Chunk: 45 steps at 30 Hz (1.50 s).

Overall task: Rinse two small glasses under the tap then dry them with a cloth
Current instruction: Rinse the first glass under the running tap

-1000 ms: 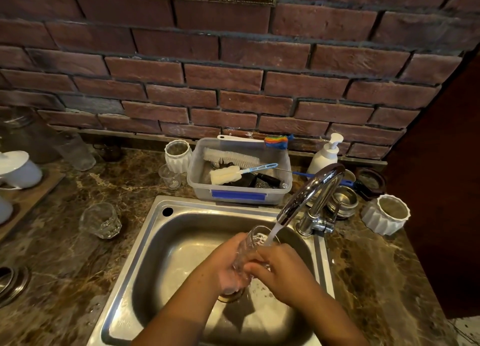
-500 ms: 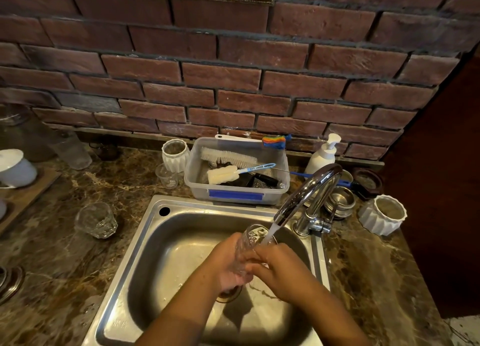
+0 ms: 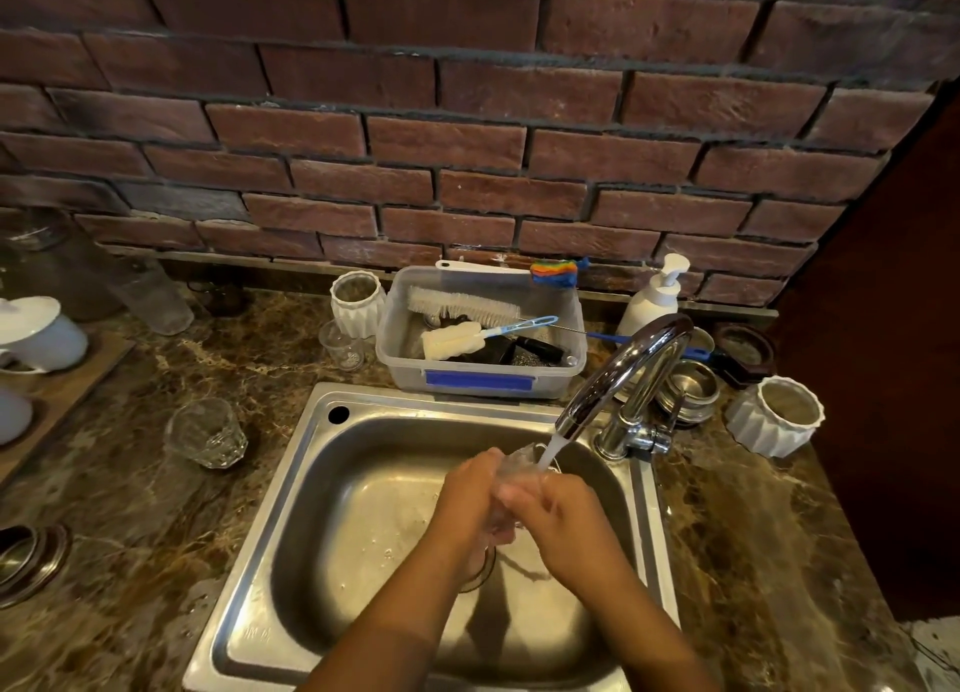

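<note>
Over the steel sink (image 3: 311, 488) both hands hold one small clear glass (image 3: 514, 465) under the running chrome tap (image 3: 618, 374). My left hand (image 3: 467, 504) wraps the glass from the left. My right hand (image 3: 561, 520) grips it from the right, and water streams onto its rim. The hands hide most of the glass. A second small faceted glass (image 3: 208, 431) stands upright on the marble counter left of the sink. No cloth is in view.
Behind the sink sits a plastic tub (image 3: 483, 379) of brushes, with a small glass (image 3: 343, 345) and a white ribbed cup (image 3: 356, 301) to its left. A soap pump (image 3: 654, 296), metal bowls (image 3: 688, 387) and a white ribbed pot (image 3: 776, 416) stand right of the tap.
The hands have kept the glass under the stream and turned it slightly. The view has shifted a little; the glass on the counter has stayed put.
</note>
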{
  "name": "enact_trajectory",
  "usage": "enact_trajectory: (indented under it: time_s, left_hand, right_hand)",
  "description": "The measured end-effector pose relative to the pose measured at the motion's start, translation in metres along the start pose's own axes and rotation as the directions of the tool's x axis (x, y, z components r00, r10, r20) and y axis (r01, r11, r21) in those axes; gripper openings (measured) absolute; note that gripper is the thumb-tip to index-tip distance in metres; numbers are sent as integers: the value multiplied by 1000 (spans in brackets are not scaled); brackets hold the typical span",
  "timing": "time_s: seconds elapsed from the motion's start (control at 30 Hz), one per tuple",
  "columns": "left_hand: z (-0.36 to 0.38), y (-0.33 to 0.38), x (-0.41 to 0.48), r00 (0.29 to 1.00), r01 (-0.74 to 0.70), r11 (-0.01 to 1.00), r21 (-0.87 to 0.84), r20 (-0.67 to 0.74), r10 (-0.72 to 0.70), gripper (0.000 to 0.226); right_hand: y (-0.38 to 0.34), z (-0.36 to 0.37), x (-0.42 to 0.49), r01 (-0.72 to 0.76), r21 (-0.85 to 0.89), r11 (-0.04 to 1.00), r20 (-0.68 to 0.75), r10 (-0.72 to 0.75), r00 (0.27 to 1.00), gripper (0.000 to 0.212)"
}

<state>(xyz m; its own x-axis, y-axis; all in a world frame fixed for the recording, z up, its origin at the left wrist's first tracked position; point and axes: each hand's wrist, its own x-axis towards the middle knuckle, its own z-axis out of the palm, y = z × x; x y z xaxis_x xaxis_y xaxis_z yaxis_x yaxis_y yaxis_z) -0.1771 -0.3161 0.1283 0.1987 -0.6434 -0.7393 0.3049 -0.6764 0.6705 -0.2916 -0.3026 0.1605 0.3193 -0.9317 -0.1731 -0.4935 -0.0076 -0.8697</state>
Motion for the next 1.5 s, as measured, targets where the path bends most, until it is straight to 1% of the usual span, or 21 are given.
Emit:
enact_trajectory:
  time_s: [0.13,0.2,0.23,0.3,0.4,0.47,0.53,0.63,0.7,0.77,0.83,0.9,0.97,1.03,1.1,1.2,1.27,1.3,1.33,1.4,1.5]
  left_hand:
    - [-19,4,2,943,205,963,-174,298,-147,26]
    - [-18,0,4,953,187,964,-190,274,-130,23]
    - [-13,-3,4,976,126,978,-167,198,-92,24]
    - [-1,-7,-3,996,-87,991,-102,5,88,30]
    - [6,-20,-12,876,-462,882,92,-112,470,27]
    - [2,-23,-10,821,-541,828,149,-118,558,26]
    - [2,-17,-12,857,-490,862,133,-110,504,25]
    - [-1,4,-17,994,-100,993,-66,41,103,28]
    - [-12,13,-16,962,149,977,-155,253,-107,30]
    - [-17,15,-13,926,239,954,-181,338,-168,33]
    - [-12,10,-12,953,196,957,-215,270,-134,34]
    - [-1,1,-14,993,-62,967,-248,80,84,30]
    - [7,-11,-12,923,-379,925,-40,-93,374,28]
    - [9,-20,-12,845,-497,858,127,-153,512,27]
    - [8,-18,-15,888,-438,895,85,-116,445,26]
    - [0,0,-18,993,-99,992,-75,64,104,30]
    - [-11,10,-13,957,129,984,-118,276,-93,27]
    - [-15,12,-11,927,185,972,-143,354,-124,26]
    - [-16,12,-10,913,200,967,-159,389,-125,26]
    - [-12,9,-12,937,152,972,-181,340,-83,24]
    - [2,-2,-17,980,-125,952,-279,114,162,29]
  right_hand:
    - [5,-11,1,252,-404,880,197,-185,963,27]
    - [1,-7,-2,251,-458,853,181,-187,966,25]
    - [-3,-3,-4,190,-400,897,123,-153,980,22]
    - [-10,3,-6,12,-135,991,-47,-18,999,23]
    - [-22,7,-1,-235,289,928,-158,288,945,26]
    - [-25,7,0,-280,346,896,-123,339,933,24]
    - [-23,3,-2,-197,228,954,-112,227,967,23]
    - [-17,-9,-3,67,-184,981,14,-66,998,19]
    - [-15,-17,1,251,-447,859,186,-185,965,20]
    - [-15,-18,4,319,-549,773,249,-213,945,24]
    - [-17,-14,3,250,-534,808,197,-169,966,22]
    - [-20,-4,3,80,-353,932,21,-78,997,19]
    - [-22,4,5,-118,24,993,-168,121,978,24]
    - [-21,8,5,-226,252,941,-192,278,941,28]
    - [-17,6,2,-185,206,961,-141,216,966,29]
    - [-9,-5,-3,41,-112,993,8,-40,999,26]
    - [-5,-14,-1,224,-429,875,167,-167,972,26]
    - [-4,-18,0,292,-520,803,218,-205,954,29]
    - [-4,-19,0,313,-550,774,239,-213,947,31]
    - [-6,-18,-2,273,-513,814,194,-200,960,29]
    - [-13,-3,-4,40,-220,975,-66,-56,996,23]
